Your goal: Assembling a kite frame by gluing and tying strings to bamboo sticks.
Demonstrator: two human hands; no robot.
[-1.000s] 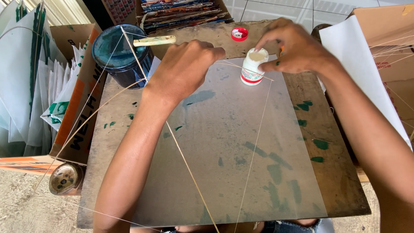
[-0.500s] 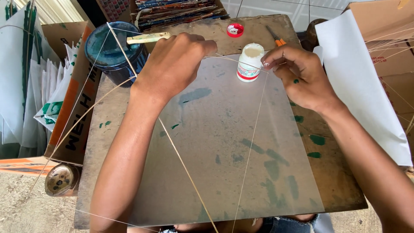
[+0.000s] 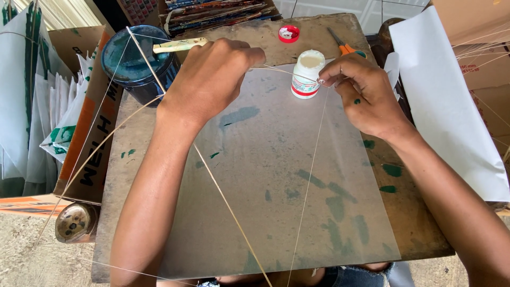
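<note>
Right hand (image 3: 366, 98) is pinching a thin string (image 3: 311, 175) between thumb and fingertips, just beside the small white glue bottle (image 3: 307, 73), which stands upright with its top off. From that pinch the string runs nearly straight down the board toward the person. Left hand (image 3: 212, 79) is curled into a loose fist over a thin bamboo stick (image 3: 223, 196); can't tell exactly how the fingers grip it. The stick's long axis goes diagonally, top-left to bottom-middle. All this sits over a translucent sheet (image 3: 281, 175) on a paint-stained wooden board (image 3: 133, 175). Red cap (image 3: 288, 34), orange-handled scissors (image 3: 345, 47) and a dark blue can (image 3: 135, 61) are along the far edge.
</note>
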